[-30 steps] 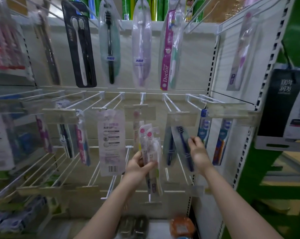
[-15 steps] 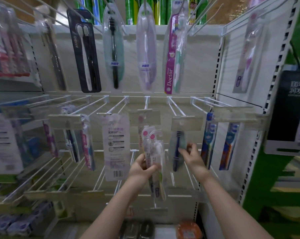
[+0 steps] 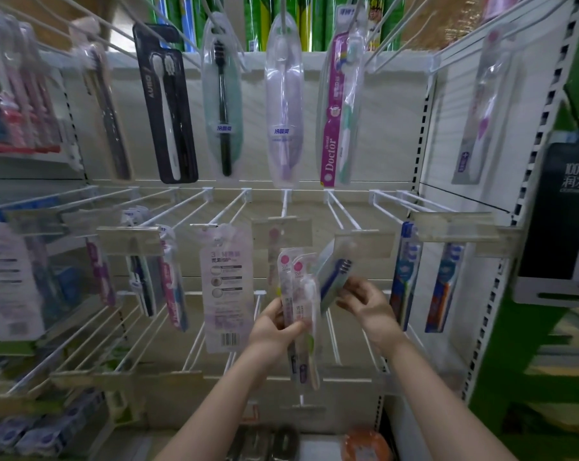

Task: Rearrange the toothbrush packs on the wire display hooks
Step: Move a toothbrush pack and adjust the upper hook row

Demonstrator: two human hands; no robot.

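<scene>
Nearest the camera, the left hand (image 3: 274, 327) has its grip closed round two clear, pink-topped toothbrush packs (image 3: 299, 314), held upright below the middle row of white wire display hooks (image 3: 344, 214). Just beside it, the right hand (image 3: 364, 302) has its grip pinching a clear blister pack with a dark blue toothbrush (image 3: 331, 277), tilted, its top near a clear plastic price-tag holder (image 3: 364, 242). Left of the hands a pale lilac carded pack (image 3: 226, 287) hangs. Farther back, on the upper row, hang a black twin-brush pack (image 3: 165, 104) and a magenta "Doctor" pack (image 3: 336, 108).
</scene>
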